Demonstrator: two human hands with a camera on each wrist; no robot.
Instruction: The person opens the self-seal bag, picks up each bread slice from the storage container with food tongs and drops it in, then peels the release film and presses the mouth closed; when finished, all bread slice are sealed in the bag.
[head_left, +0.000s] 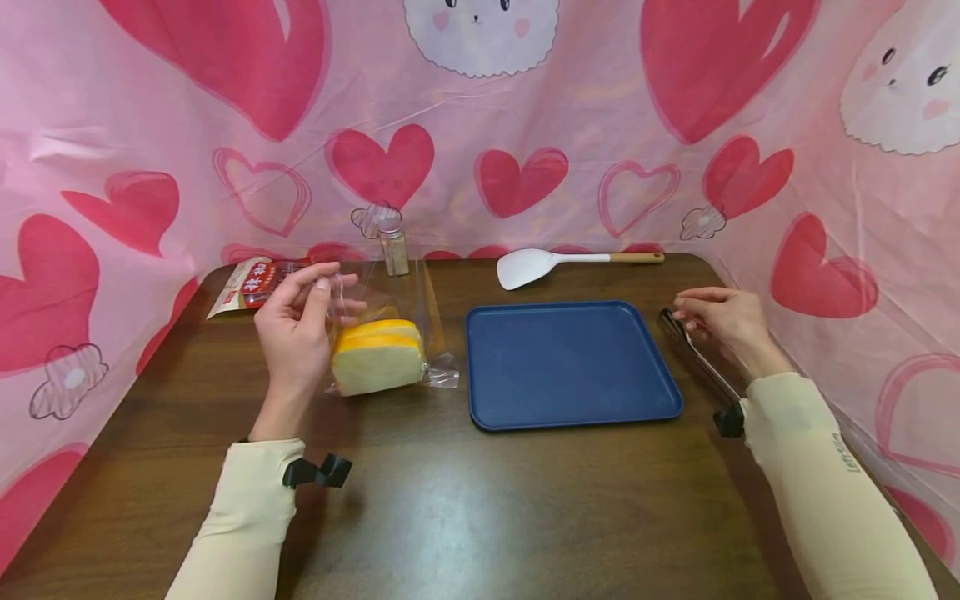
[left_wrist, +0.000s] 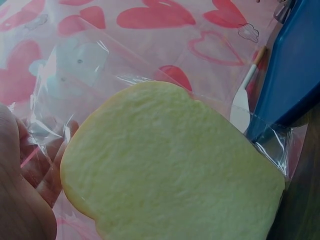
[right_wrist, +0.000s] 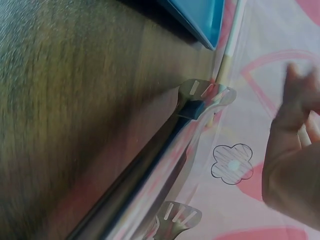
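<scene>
My left hand (head_left: pixel 296 321) pinches the upper left of a clear plastic bag (head_left: pixel 442 372) between thumb and fingers. Inside it are thick bread slices (head_left: pixel 377 371), pale with a yellow-orange crust. In the left wrist view, one broad bread face (left_wrist: pixel 170 160) fills the middle, and film crinkles over the fingers. My right hand (head_left: pixel 727 325) hovers by metal tongs (head_left: pixel 705 362) right of the blue tray (head_left: pixel 573 367). Its fingers are loosely bent. The right wrist view has that hand (right_wrist: pixel 292 150) apart from the tongs, whose slotted heads (right_wrist: pixel 227 95) show; its fingertips are blurred.
A white spatula with a wooden handle (head_left: pixel 636 257) lies behind the tray. At the back left stand a seasoning shaker (head_left: pixel 395 250) and a red-and-cream food packet (head_left: pixel 251 287). A pink heart-patterned cloth (head_left: pixel 517 108) encloses the wooden table (head_left: pixel 420 508) at the back and sides.
</scene>
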